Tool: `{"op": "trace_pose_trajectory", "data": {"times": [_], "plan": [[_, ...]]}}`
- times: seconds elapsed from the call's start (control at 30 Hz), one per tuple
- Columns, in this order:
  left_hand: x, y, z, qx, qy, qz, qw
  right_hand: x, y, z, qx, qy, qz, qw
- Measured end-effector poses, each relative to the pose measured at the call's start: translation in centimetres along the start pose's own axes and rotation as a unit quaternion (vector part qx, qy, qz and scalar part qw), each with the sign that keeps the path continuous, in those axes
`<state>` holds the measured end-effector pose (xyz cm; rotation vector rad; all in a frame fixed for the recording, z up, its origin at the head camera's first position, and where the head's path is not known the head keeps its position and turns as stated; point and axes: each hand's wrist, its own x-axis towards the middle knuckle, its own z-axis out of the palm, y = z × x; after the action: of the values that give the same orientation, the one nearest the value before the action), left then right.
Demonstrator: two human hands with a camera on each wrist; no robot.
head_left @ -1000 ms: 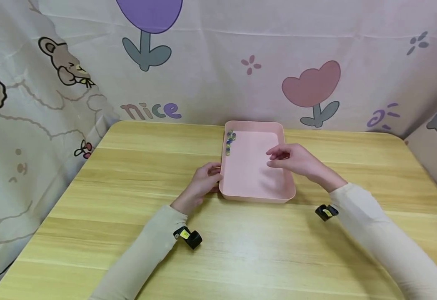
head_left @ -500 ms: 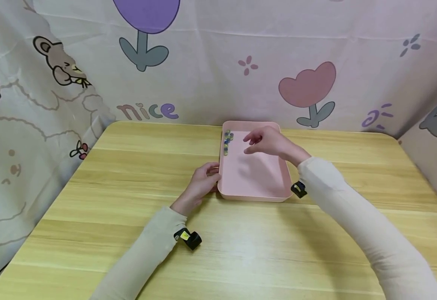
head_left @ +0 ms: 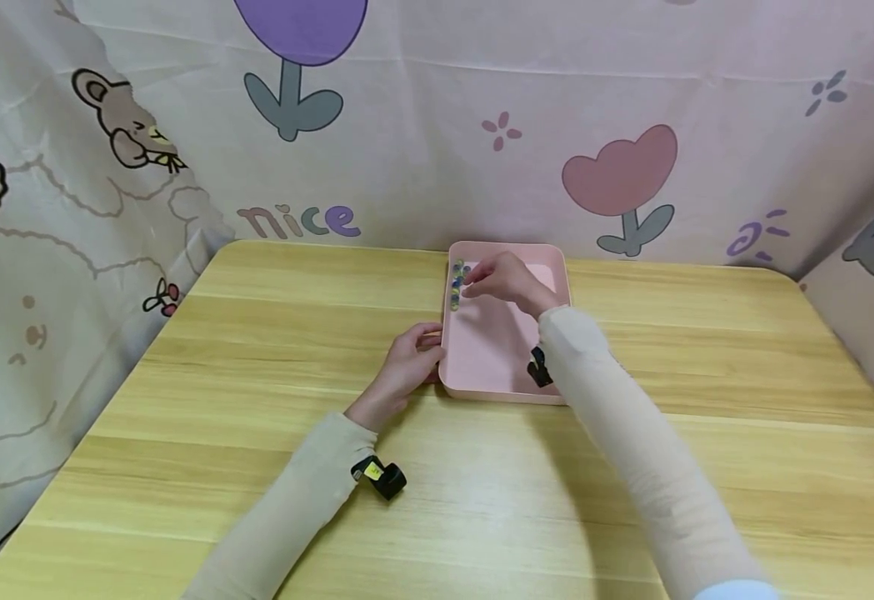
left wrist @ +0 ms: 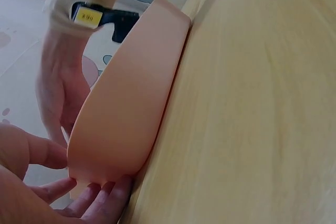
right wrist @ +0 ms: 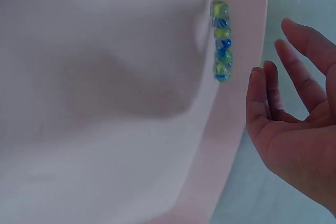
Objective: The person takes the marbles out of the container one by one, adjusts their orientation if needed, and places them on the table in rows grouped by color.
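Observation:
A pink rectangular tray (head_left: 504, 358) lies on the table. Along its left inner wall sits a row of several glass marbles (right wrist: 222, 43), clear with yellow, green and blue swirls. My left hand (head_left: 404, 363) is at the tray's left side, its fingertips touching the outer wall and rim near the front corner. Over the tray hovers my right hand (head_left: 507, 281), thumb and fingers apart and bent, fingertips just right of the marbles. In the right wrist view nothing shows between the fingers of the right hand (right wrist: 299, 114). The hand covers part of the marbles' right side in the head view.
A wooden table (head_left: 242, 350) extends around the tray on both sides and in front. Behind it hangs a printed cloth (head_left: 422, 125) with flowers and the word "nice". A black wrist camera (head_left: 380, 477) sits on each sleeve.
My right hand has moved leftward across the tray, from its right rim to beside the marbles. My left hand stays against the tray's left side. The marbles have not visibly moved.

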<state>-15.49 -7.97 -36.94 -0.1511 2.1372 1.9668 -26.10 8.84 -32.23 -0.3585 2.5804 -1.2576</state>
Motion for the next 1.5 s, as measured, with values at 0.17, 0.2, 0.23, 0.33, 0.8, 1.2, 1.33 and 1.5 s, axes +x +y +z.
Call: {"op": "trace_pose_trajectory", "data": {"times": [0.17,0.2,0.23,0.33,0.8,1.2,1.33,1.5], "plan": [[0.0,-0.1,0.0,-0.011,0.001,0.011,0.9999,0.7,0.1,1.1,0.009,0.005,0.010,0.9999],[0.0,-0.1,0.0,-0.012,0.001,0.010,0.9999,0.8,0.3,1.3,0.012,0.007,0.012,0.9998],[0.0,-0.1,0.0,-0.013,0.001,0.010,0.9999,0.8,0.4,1.4,0.015,0.008,0.014,0.9998],[0.0,-0.2,0.0,-0.008,0.001,0.004,1.0000,0.8,0.7,1.7,0.018,0.008,0.023,0.9995],[0.1,-0.3,-0.1,-0.007,-0.004,0.003,1.0000,0.8,1.1,2.6,0.029,0.017,0.056,0.9979],[0.0,-0.1,-0.2,-0.028,-0.002,0.005,0.9996,1.3,0.7,3.6,-0.066,0.019,0.054,0.9962],[-0.1,-0.1,-0.2,-0.028,-0.002,0.002,0.9996,1.3,1.4,3.3,-0.061,0.013,0.046,0.9970],[0.0,-0.1,-0.2,-0.024,-0.001,-0.007,0.9997,1.3,2.7,2.5,0.038,-0.012,0.046,0.9982]]}}
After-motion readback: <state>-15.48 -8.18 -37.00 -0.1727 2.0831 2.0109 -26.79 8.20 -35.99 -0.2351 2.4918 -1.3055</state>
